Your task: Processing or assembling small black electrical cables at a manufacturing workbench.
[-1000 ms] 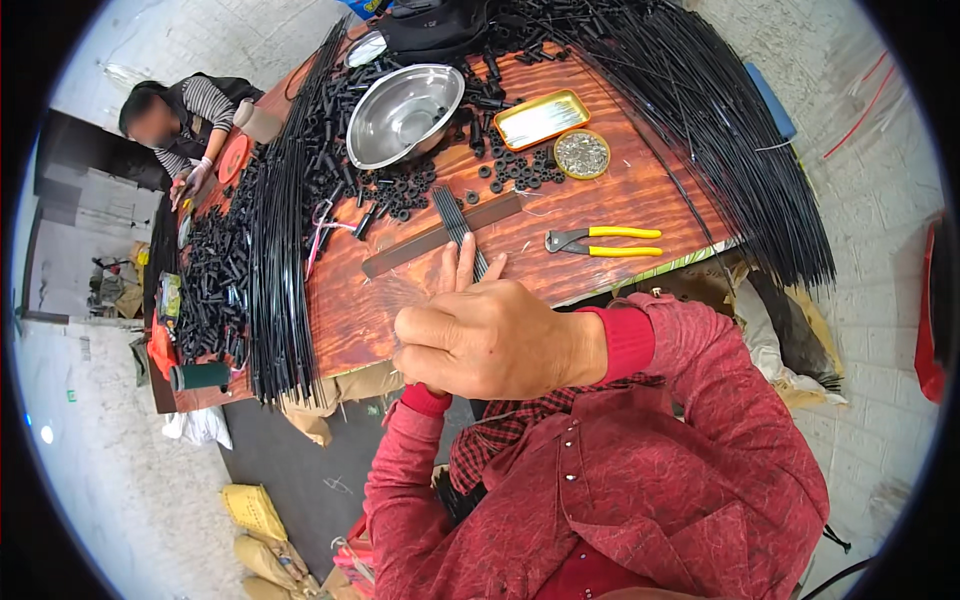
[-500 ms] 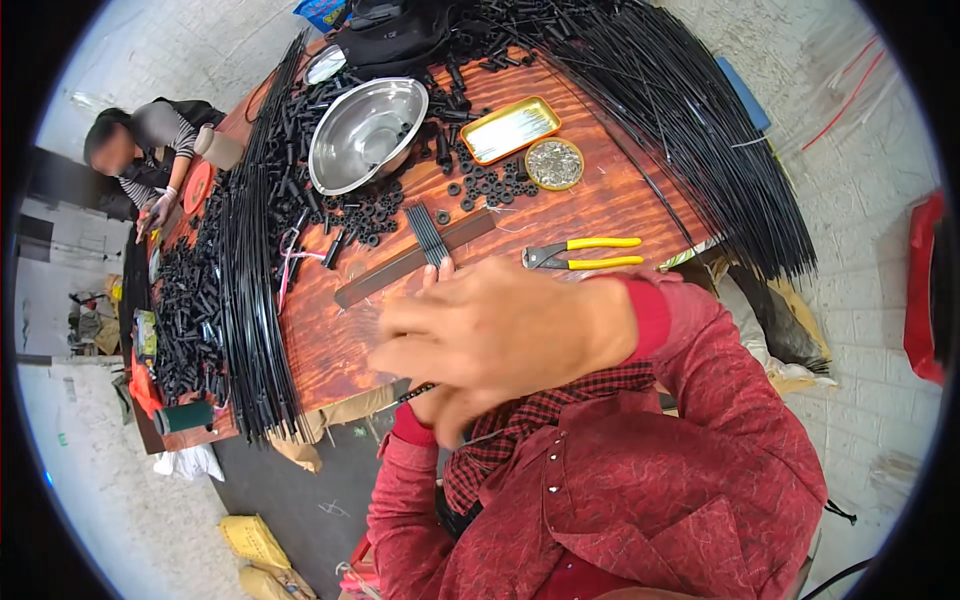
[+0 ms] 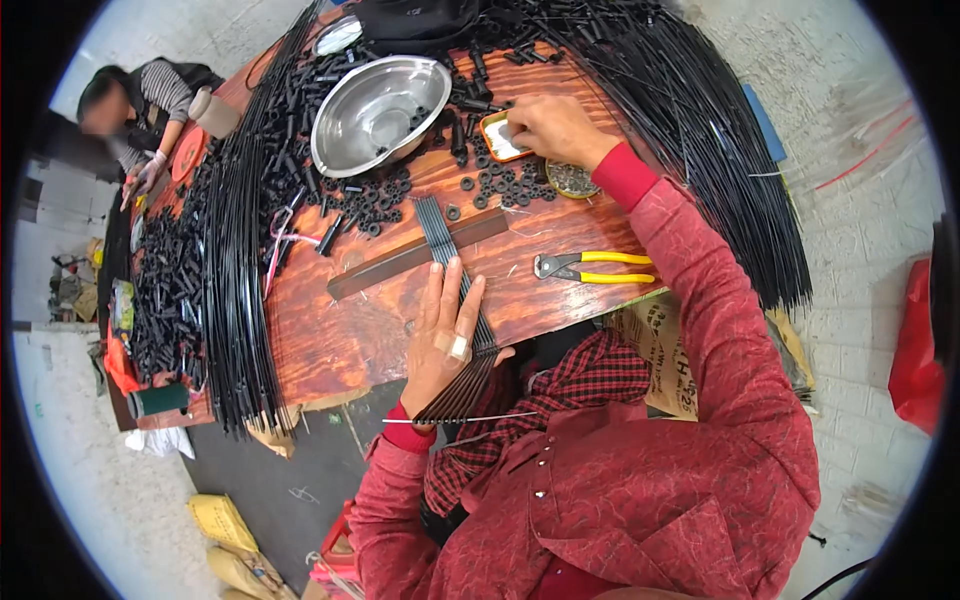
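Observation:
My left hand [image 3: 442, 325] lies over a row of thin black rods [image 3: 437, 222], with its fingers stretched along them and the thumb showing on their other side. A strip of tape wraps one finger. The rods rest across a brown wooden bar [image 3: 370, 272] and fan out below my palm, where a thin metal rod [image 3: 505, 416] crosses their lower ends. At the far right, my right hand [image 3: 552, 128] reaches into a small yellow-rimmed tray [image 3: 497, 152] of thin pale pins. Its fingers are bent together; whatever is between the fingertips is hidden.
Yellow-handled pincers [image 3: 595, 267] lie right of the bar. A round dish [image 3: 572, 180] of small metal bits sits under my right wrist. Beyond are black rings [image 3: 510, 185], a steel bowl [image 3: 345, 125] and long black rod bundles [image 3: 235, 270]. Another person [image 3: 165, 95] works at far left.
My right hand has moved from above my left hand out to the tray. My left hand, hidden before, now shows on the rods. The metal rod across their lower ends has come into view.

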The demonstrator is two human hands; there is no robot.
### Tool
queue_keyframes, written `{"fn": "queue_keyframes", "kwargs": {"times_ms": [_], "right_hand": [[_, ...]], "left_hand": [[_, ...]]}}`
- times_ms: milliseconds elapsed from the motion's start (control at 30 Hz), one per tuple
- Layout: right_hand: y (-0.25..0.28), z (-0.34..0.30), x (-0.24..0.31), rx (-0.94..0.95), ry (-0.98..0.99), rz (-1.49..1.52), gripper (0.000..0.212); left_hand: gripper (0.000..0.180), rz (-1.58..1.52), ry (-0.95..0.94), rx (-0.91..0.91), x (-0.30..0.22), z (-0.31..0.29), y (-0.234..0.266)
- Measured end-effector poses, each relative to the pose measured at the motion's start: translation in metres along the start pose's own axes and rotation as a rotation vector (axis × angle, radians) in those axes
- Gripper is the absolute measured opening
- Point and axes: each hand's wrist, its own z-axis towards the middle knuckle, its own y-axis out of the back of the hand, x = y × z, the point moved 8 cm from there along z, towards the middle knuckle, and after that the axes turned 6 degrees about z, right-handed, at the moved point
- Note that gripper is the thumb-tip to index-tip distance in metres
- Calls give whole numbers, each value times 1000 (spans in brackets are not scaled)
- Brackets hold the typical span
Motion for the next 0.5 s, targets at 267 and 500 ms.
{"fn": "queue_keyframes", "kwargs": {"times_ms": [267, 500], "right_hand": [[25, -5, -9, -89, -152, 108, 15], [38, 1, 17, -256, 2, 103, 13]], "left_hand": [[91, -30, -17, -21, 1, -2, 2], [90, 1, -11, -26, -1, -4, 1]]}}
